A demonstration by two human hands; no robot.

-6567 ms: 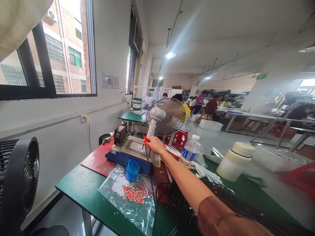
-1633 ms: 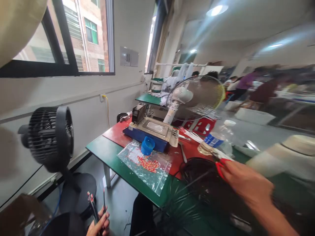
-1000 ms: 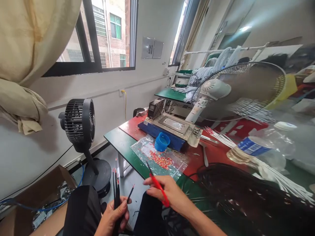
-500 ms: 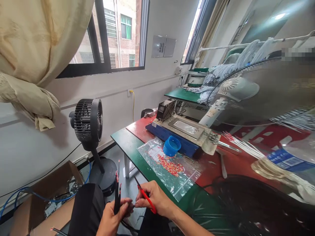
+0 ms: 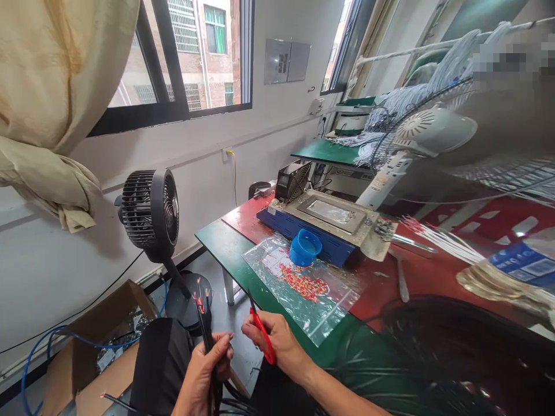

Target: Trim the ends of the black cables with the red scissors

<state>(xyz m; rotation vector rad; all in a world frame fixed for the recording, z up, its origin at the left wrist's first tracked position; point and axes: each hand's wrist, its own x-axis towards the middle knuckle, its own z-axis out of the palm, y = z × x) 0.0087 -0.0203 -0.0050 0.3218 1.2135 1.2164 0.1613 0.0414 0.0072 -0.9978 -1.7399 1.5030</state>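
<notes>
My left hand (image 5: 206,364) is closed round a bundle of black cables (image 5: 205,326), their stripped ends standing up with red and bare-looking tips. Thumb and forefinger of that hand pinch together at the right, with a tiny reddish end showing between them. In my right hand (image 5: 284,349) is a pair of red-handled scissors (image 5: 265,341), dark blades pointing up and left. The two hands are slightly apart, above my lap. Beyond them, small red and yellow bits (image 5: 303,282) lie on a clear plastic bag (image 5: 332,320) on the green tabletop.
A blue round tub (image 5: 305,248) stands against a blue-sided machine with a metal top (image 5: 347,202). Left, there is a black floor fan (image 5: 150,208) and a cardboard box (image 5: 65,370). White-tipped wires (image 5: 446,240) and a dark cable coil (image 5: 455,346) lie right.
My hands have drawn apart; the scissors have moved slightly right. The cable bundle has tilted leftward in my left hand. The whole view has shifted a little.
</notes>
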